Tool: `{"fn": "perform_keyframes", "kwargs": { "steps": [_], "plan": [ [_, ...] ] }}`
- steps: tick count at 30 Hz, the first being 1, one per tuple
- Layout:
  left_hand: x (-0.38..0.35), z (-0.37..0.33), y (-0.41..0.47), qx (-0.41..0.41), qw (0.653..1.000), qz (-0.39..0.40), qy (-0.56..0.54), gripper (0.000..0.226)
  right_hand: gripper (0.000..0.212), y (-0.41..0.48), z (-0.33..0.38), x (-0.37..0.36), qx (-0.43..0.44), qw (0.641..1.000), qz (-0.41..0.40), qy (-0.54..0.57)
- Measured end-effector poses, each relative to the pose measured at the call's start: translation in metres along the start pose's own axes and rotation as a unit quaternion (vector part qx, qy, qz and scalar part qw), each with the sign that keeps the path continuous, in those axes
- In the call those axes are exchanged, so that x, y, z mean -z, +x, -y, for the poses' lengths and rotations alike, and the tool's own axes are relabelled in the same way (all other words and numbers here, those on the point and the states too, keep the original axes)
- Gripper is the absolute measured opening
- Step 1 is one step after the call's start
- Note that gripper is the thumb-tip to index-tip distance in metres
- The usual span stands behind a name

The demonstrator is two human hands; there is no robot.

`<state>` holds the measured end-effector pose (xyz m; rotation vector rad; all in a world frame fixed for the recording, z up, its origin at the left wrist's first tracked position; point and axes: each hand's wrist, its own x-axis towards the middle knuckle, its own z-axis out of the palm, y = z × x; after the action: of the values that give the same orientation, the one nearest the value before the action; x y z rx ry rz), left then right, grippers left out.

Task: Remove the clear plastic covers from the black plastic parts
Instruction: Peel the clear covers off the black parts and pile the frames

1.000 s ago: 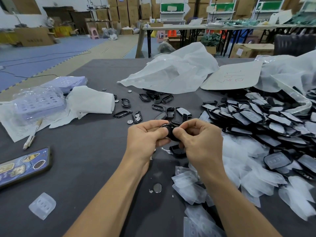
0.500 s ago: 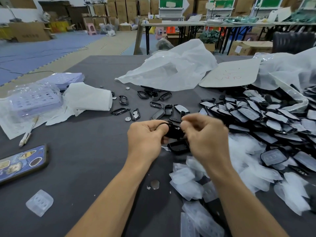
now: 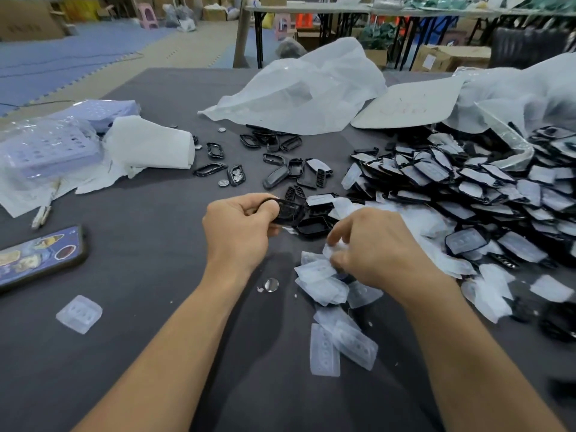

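At the far left of the frame a dark phone with a picture-covered case (image 3: pixel 37 255) lies flat on the grey cloth-covered table (image 3: pixel 140 338); above it, in the upper left, sit pale lilac plastic trays in clear wrap (image 3: pixel 46 148) beside a folded white paper sheet (image 3: pixel 149 145); lower left, a single small clear plastic cover (image 3: pixel 79 313) lies alone on the cloth; towards the centre, loose black plastic frames and shells (image 3: pixel 274 163) are scattered below a crumpled white plastic bag (image 3: pixel 305 88), and a small round silver disc (image 3: pixel 271 284) rests between the two forearms; the left hand (image 3: pixel 240 232), just left of centre, has its thumb and curled fingers pinching a black oval plastic part (image 3: pixel 288 210), held just above the table with its cover off; right of it another open black shell (image 3: pixel 313 227) lies on the cloth; the right hand (image 3: pixel 374 251), right of centre and lower, has its fingertips pressed together on a thin clear plastic cover (image 3: pixel 333 251), over a loose heap of discarded clear covers (image 3: pixel 336 307) that runs down towards the lower middle; along the right side of the frame a large pile of black plastic parts with clear covers on them (image 3: pixel 483 188) spills from a clear bag, with a beige oval card (image 3: pixel 408 104) lying above it in the upper right.
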<state>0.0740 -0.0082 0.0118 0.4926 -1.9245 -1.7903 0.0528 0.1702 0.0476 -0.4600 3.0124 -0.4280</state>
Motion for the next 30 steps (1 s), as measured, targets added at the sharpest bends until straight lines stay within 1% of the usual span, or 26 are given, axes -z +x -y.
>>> {"fn": "perform_keyframes", "kwargs": {
  "steps": [2,5,8,11,13,14,15,17,18,20,22,24,25,28,30],
  "plan": [
    [0.005,0.003,-0.006,-0.003,1.000,-0.001,0.010,0.036,0.010,-0.002,0.000,-0.004,-0.009,0.999,-0.020,0.034],
    [0.008,0.005,-0.008,0.010,1.000,0.000,0.014,0.029,0.005,0.001,-0.005,-0.010,-0.023,0.992,-0.050,0.115],
    [0.008,0.004,-0.004,0.032,0.999,-0.004,0.006,0.019,0.013,0.005,-0.008,-0.015,-0.041,0.970,-0.068,0.229],
    [0.008,0.003,0.002,0.045,0.999,-0.007,-0.007,0.016,0.021,0.008,-0.010,-0.019,-0.036,0.956,-0.094,0.277],
    [0.007,0.003,0.003,0.046,0.999,-0.006,-0.009,0.016,0.017,0.010,-0.008,-0.020,-0.032,0.942,-0.108,0.316],
    [0.006,0.003,0.003,0.045,0.999,-0.004,-0.011,0.018,0.016,0.011,-0.007,-0.020,-0.031,0.932,-0.107,0.344],
    [0.005,0.003,0.004,0.044,0.999,-0.001,-0.012,0.021,0.019,0.010,-0.006,-0.020,-0.028,0.922,-0.099,0.373],
    [0.003,0.003,0.006,0.042,0.999,0.008,-0.013,0.024,0.031,0.010,-0.001,-0.022,-0.018,0.904,-0.070,0.421],
    [0.001,0.004,0.006,0.042,0.999,0.011,-0.012,0.024,0.032,0.010,0.001,-0.024,-0.015,0.900,-0.059,0.431],
    [-0.001,0.004,0.008,0.042,0.999,0.015,-0.008,0.024,0.022,0.011,0.005,-0.028,-0.014,0.898,-0.057,0.437],
    [-0.001,0.003,0.010,0.040,0.999,0.011,0.004,0.029,0.013,0.013,0.009,-0.033,-0.010,0.892,-0.076,0.445],
    [0.000,0.004,0.011,0.036,0.999,0.009,0.020,0.034,0.014,0.017,0.011,-0.037,-0.001,0.890,-0.110,0.442],
    [0.000,0.004,0.011,0.038,0.999,0.011,0.025,0.032,0.016,0.018,0.012,-0.037,0.002,0.886,-0.121,0.448],
    [0.000,0.004,0.010,0.047,0.998,0.026,0.032,0.023,0.018,0.024,0.016,-0.039,0.000,0.859,-0.129,0.495],
    [-0.001,0.004,0.011,0.049,0.998,0.031,0.033,0.021,0.021,0.027,0.019,-0.041,-0.010,0.830,-0.115,0.545]
  ]
}}
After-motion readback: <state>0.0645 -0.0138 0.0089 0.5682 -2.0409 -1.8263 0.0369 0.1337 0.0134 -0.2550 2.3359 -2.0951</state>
